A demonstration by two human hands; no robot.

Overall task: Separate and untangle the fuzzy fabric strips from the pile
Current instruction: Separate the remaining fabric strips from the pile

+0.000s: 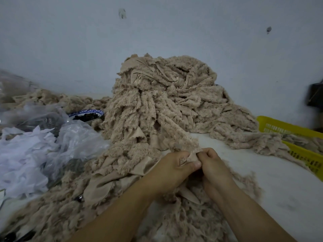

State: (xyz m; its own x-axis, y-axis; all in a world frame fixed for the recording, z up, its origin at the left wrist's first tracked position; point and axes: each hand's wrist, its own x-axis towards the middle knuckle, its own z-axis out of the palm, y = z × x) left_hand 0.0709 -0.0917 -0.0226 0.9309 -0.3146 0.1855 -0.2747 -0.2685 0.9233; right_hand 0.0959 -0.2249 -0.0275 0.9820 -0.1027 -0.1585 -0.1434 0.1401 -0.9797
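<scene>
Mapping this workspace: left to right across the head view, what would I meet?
Heap of white fabric scraps, blue-patterned bowl, tall beige fuzzy fabric strip pile, yellow slotted plastic basket.

I work in what looks like a small textile piecework shop, where fuzzy fabric strips (pixel 166 102) are heaped high on a white work surface (pixel 279 186) against a bare, scuffed pale wall (pixel 174 32). A yellow plastic basket (pixel 286 127) at my right holds more strips. Clear plastic bags (pixel 75 137) and loose white scraps (pixel 22 154) crowd my left, beside a blue-and-white bowl (pixel 85 113).
</scene>
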